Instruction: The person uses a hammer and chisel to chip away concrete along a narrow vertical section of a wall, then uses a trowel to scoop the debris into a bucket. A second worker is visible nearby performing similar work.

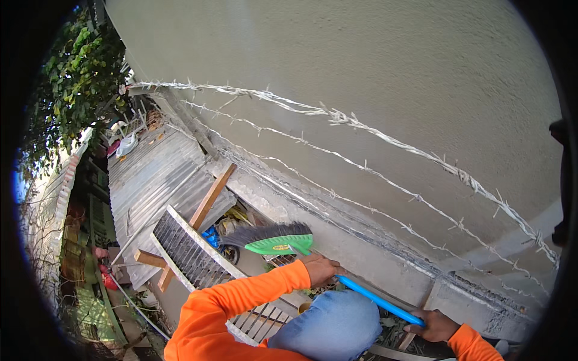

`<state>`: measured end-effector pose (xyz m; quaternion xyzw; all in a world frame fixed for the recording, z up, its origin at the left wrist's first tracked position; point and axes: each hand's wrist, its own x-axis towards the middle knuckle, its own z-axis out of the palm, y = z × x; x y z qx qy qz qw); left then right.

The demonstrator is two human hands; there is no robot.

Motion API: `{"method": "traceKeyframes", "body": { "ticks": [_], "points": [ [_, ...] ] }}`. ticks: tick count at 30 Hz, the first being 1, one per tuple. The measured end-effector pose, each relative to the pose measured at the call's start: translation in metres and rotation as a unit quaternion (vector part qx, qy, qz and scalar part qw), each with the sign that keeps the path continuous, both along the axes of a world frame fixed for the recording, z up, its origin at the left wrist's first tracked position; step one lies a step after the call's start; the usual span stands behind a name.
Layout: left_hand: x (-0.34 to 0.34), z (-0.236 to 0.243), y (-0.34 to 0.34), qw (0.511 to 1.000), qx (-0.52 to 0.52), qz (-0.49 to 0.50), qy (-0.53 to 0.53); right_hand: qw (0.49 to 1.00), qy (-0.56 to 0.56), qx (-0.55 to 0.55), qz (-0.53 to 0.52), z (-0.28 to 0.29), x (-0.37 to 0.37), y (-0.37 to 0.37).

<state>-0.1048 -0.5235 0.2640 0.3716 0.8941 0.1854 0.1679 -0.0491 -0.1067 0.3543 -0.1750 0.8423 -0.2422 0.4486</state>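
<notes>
A broom with a green head [280, 245], dark bristles and a blue handle [382, 301] lies slantwise in front of me. My left hand [320, 269] is closed round the handle just below the head. Farther down, toward the lower right, my right hand [435, 326] grips the handle near its end. The bristles point up and left, over a white slatted metal rack [198, 253]. Both my sleeves [253, 292] are orange, and my knee in blue jeans [334, 325] is bent under the handle.
Strands of barbed wire [337, 117] run across the front of a grey wall [385, 48]. Corrugated roofing sheets [156, 180] slope away at left, with a wooden beam [212, 195] across the rack. Leafy branches [78, 78] hang at upper left. A concrete ledge [373, 265] follows the wall's foot.
</notes>
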Motion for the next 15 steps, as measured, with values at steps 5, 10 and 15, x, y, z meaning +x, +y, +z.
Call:
{"method": "traceKeyframes", "body": {
  "ticks": [5,10,15],
  "points": [
    [0.071,-0.007,-0.156,0.957,-0.115,0.265,0.003,0.993,0.110,-0.028,-0.021,-0.095,0.009,0.025],
    [0.126,0.012,-0.277,0.830,-0.277,0.477,0.085,0.923,0.161,-0.145,0.318,-0.210,-0.025,-0.068],
    [0.166,-0.038,-0.285,0.857,-0.272,0.433,0.057,0.887,0.095,-0.196,0.407,-0.274,-0.011,-0.289]
  ]
}}
